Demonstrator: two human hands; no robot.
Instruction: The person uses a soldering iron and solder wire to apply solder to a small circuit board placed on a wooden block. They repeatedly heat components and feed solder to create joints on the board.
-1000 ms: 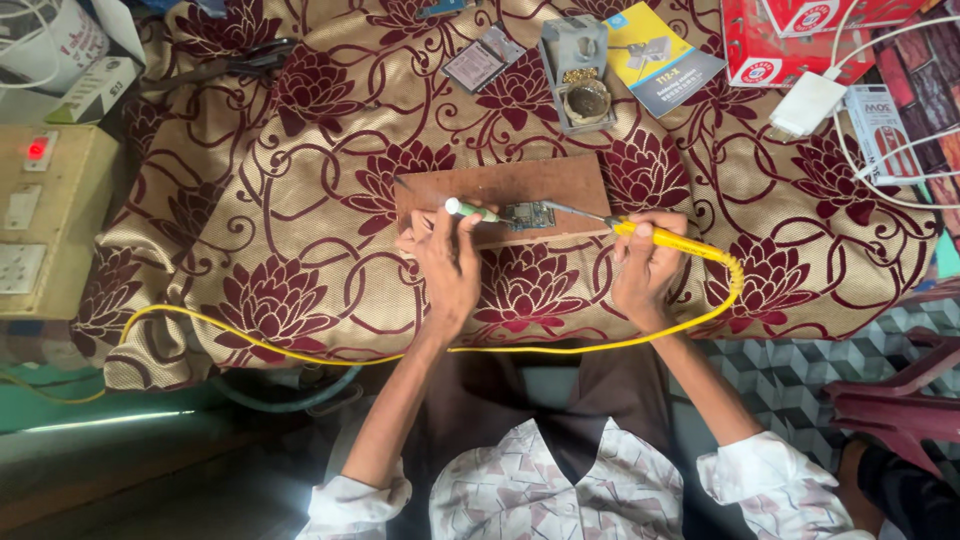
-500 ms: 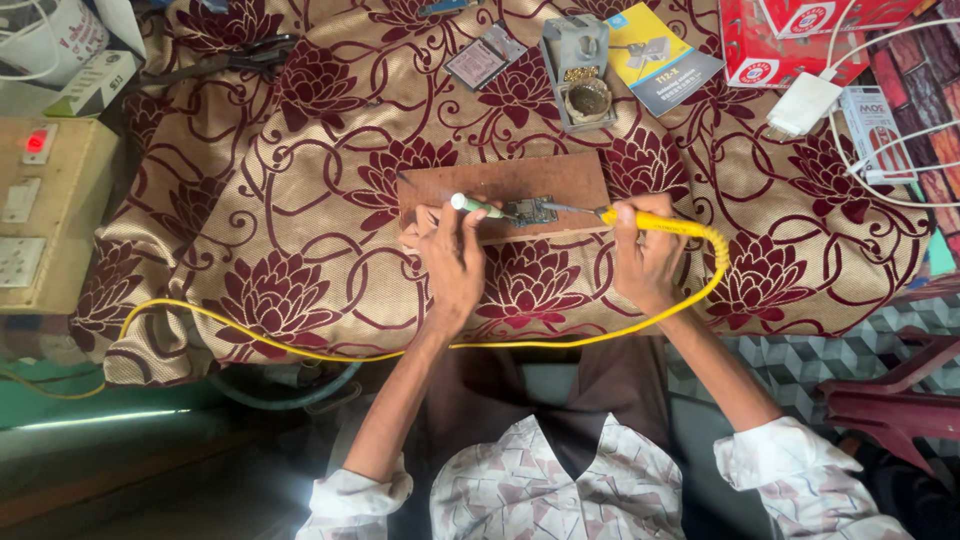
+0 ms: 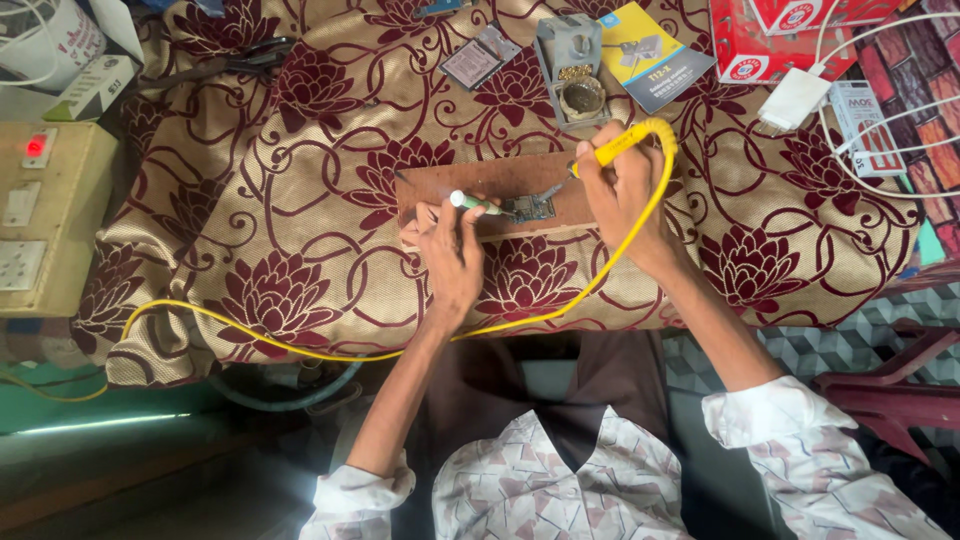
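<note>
This is my small home repair corner, a makeshift electronics workshop. My table [image 3: 300, 200] is covered with a gold cloth patterned in maroon flowers, not a proper bench top. On it lies a wooden board [image 3: 500, 185] that serves as my work surface. Just beyond the board stands a soldering stand [image 3: 572, 70] with brass wool, and well to the board's left sits a switchboard [image 3: 45, 215] with a red light. Red boxes [image 3: 770, 40] and a white charger [image 3: 795, 100] lie beyond the board to its right.
</note>
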